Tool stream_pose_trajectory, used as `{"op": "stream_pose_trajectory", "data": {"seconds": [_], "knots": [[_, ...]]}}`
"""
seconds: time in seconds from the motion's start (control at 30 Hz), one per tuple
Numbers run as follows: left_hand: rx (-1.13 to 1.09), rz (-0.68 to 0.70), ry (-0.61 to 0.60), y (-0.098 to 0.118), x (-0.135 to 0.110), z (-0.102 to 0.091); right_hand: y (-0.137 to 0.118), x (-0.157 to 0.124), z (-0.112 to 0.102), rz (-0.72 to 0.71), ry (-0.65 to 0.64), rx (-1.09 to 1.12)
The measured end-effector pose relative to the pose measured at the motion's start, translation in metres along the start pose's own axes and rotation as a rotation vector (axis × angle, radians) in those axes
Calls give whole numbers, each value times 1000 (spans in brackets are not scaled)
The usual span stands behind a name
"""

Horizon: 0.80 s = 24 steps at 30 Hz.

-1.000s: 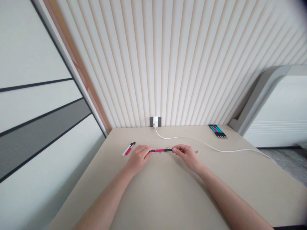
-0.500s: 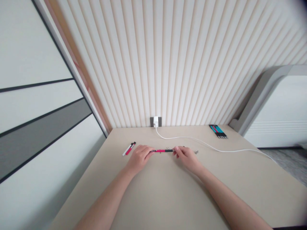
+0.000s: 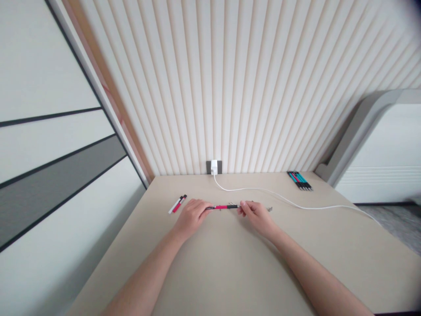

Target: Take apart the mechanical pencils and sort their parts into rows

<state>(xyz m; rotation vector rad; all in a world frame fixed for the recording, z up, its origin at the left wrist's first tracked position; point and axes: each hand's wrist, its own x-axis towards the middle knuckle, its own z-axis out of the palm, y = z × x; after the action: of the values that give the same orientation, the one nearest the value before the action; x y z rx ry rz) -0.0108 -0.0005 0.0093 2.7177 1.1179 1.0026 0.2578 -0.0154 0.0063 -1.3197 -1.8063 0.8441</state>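
Observation:
A pen (image 3: 222, 206) with a pink barrel and a black grip lies level between my two hands, just over the table. My left hand (image 3: 193, 215) is closed round its dark clip end. At the other end, the thumb and fingers of my right hand (image 3: 255, 214) pinch the silver tip, which shows between the black grip and the fingertips. Behind the right fingers lie some thin pen parts (image 3: 232, 203), partly hidden. Small grey pieces (image 3: 270, 209) sit just right of that hand. Left of my left hand are a white barrel (image 3: 175, 205) and a pink barrel (image 3: 179, 204), both with black ends.
Several assembled pens (image 3: 300, 181), mostly blue with one pink, lie in a row at the back right of the beige table (image 3: 210, 272). A white charger (image 3: 214, 167) is plugged in at the ribbed wall, and its cable (image 3: 279, 196) runs across to the right edge.
The silver tip now shows at the end of the black grip, where a thin pale piece showed before. The pen has shifted slightly right; both hands have barely moved.

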Motion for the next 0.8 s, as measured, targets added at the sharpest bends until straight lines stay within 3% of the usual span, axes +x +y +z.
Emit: {"op": "stream_pose_trajectory", "data": {"seconds": [0.23, 0.4, 0.6, 0.7, 0.8], "knots": [[9, -3, 11, -1, 0, 0, -2, 0, -3, -52, 13, -20], [-11, 3, 57, 3, 2, -1, -4, -3, -3, -64, -94, 6], [-26, 35, 57, 4, 2, -4, -13, -7, -3, 124, -225, 240], [-24, 47, 56, 4, 2, -4, -17, -7, -4, 135, -317, 319], [-7, 39, 51, 4, 2, -4, -15, -4, -2, 100, -254, 297]]}}
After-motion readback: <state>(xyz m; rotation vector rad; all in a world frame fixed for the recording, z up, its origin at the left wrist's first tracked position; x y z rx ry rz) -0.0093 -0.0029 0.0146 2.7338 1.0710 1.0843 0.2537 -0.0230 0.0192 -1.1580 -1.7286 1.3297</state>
